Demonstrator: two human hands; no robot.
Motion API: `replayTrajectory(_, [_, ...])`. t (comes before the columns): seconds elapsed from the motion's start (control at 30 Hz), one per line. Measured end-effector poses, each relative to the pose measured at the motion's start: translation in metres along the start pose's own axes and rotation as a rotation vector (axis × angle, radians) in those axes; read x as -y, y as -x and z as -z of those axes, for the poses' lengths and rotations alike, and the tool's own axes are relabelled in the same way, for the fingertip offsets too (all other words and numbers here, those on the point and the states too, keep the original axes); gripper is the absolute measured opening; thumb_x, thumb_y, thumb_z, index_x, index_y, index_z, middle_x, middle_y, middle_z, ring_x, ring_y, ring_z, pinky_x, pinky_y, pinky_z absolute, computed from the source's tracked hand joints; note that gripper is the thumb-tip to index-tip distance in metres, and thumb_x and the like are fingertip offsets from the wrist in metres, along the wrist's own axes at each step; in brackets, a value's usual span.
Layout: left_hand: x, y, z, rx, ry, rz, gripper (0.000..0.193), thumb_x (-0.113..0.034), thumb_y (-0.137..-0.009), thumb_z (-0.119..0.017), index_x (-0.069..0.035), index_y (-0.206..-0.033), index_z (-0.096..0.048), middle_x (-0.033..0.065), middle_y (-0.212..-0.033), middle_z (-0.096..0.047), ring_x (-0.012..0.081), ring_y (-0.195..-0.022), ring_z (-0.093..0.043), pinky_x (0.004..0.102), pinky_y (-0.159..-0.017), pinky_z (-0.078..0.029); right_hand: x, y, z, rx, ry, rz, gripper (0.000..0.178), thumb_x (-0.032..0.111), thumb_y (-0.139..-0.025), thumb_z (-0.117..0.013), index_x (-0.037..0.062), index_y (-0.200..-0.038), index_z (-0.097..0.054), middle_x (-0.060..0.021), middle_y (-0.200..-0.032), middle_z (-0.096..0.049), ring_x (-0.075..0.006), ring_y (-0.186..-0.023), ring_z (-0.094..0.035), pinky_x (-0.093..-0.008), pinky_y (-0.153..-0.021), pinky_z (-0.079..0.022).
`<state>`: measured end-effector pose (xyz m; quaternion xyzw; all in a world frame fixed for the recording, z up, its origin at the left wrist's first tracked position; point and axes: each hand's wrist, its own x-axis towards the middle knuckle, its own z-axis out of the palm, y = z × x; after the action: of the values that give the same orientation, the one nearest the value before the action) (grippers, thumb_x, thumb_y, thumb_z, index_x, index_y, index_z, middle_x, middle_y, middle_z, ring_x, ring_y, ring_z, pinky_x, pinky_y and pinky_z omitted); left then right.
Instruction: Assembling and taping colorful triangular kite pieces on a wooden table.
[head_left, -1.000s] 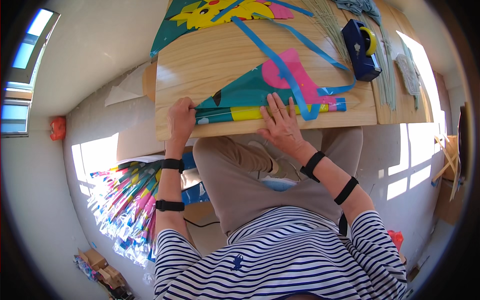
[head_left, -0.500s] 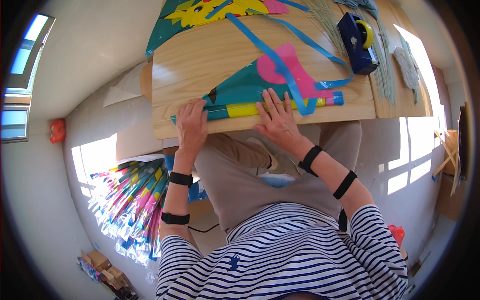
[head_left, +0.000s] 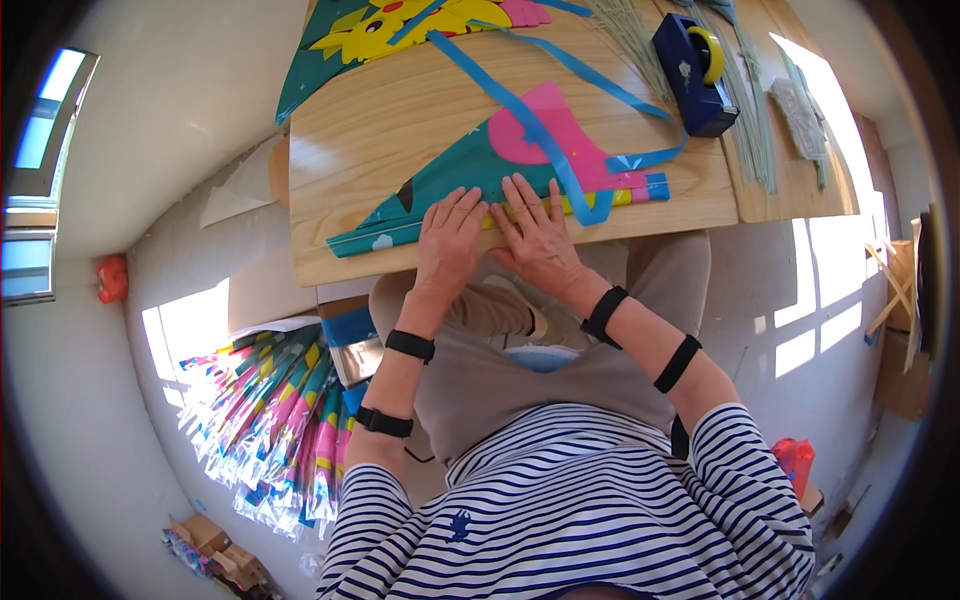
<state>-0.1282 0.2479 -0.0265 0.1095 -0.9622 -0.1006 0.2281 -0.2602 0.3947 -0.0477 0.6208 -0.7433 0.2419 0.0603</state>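
A thin, kite-like sheet (head_left: 445,170) printed in teal, pink and yellow lies along the near edge of the table, its near side folded into a narrow roll. My left hand (head_left: 448,245) presses flat on the near edge, near the middle of the sheet. Close beside it on the right, my right hand (head_left: 540,238) lies with fingers stretched over the rolled yellow part. Neither hand grasps anything. A blue ribbon (head_left: 530,122) runs from the far pile across the pink part and loops down at the near edge, right of my right hand.
More printed sheets (head_left: 345,65) with a yellow cartoon figure lie at the table's far left. Far right are a blue tape dispenser (head_left: 697,95), thin pale rods (head_left: 748,120) and a clear plastic box (head_left: 798,118). Rolled sheets in clear bags (head_left: 275,410) are heaped low on the left.
My left hand has slid right, from the roll's left end to beside my right hand. The left end of the sheet now lies more spread out. The whole view has shifted slightly.
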Motion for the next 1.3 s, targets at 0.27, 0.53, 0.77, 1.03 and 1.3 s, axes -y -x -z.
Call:
replayTrajectory(0.27, [0.007,-0.027,-0.005,-0.112,-0.033,-0.047,0.018,-0.007,-0.082,-0.070,-0.006,-0.100,-0.071,0.0065,-0.106,-0.070,0.0274,-0.101,-0.067,0.0395,-0.083,-0.053,0.001,0.000,-0.002,-0.026,-0.015,-0.018,0.068,0.042,-0.084,-0.078,-0.0010,-0.135,-0.065,-0.0275,-0.161,-0.039,-0.0394,-0.156,-0.030,-0.0708,-0.123,-0.014])
replayTrajectory(0.53, [0.002,-0.031,-0.013,-0.137,-0.081,0.012,0.014,-0.007,-0.080,-0.071,-0.008,-0.094,-0.068,0.0050,-0.100,-0.067,0.0260,-0.096,-0.065,0.0389,-0.080,-0.052,0.001,-0.001,0.003,-0.015,-0.032,-0.021,0.068,0.041,-0.084,-0.078,-0.0003,-0.136,-0.063,-0.0264,-0.163,-0.037,-0.0387,-0.157,-0.029,-0.0702,-0.124,-0.014])
replayTrajectory(0.77, [-0.001,-0.034,-0.015,-0.155,-0.096,0.041,0.014,-0.007,-0.079,-0.071,-0.008,-0.092,-0.066,0.0056,-0.099,-0.066,0.0271,-0.096,-0.064,0.0395,-0.080,-0.051,0.000,-0.001,0.002,-0.010,-0.030,-0.026,0.068,0.043,-0.085,-0.078,0.0009,-0.136,-0.062,-0.0261,-0.162,-0.039,-0.0389,-0.157,-0.029,-0.0699,-0.124,-0.014])
replayTrajectory(1.03, [-0.001,-0.031,-0.022,-0.176,-0.097,0.039,0.018,-0.007,-0.076,-0.071,-0.008,-0.093,-0.066,0.0066,-0.103,-0.065,0.0282,-0.102,-0.063,0.0408,-0.085,-0.052,0.002,0.000,0.004,-0.009,-0.056,-0.045,0.068,0.038,-0.085,-0.078,0.0021,-0.140,-0.061,-0.0262,-0.163,-0.037,-0.0390,-0.157,-0.030,-0.0687,-0.125,-0.015])
replayTrajectory(1.3, [-0.005,-0.031,-0.025,-0.187,-0.105,0.082,0.016,-0.008,-0.079,-0.070,-0.006,-0.095,-0.068,0.0069,-0.105,-0.066,0.0287,-0.103,-0.064,0.0421,-0.085,-0.051,0.002,0.000,0.003,0.002,-0.026,-0.024,0.066,0.037,-0.086,-0.077,0.0016,-0.140,-0.062,-0.0228,-0.164,-0.039,-0.0347,-0.158,-0.030,-0.0686,-0.125,-0.014])
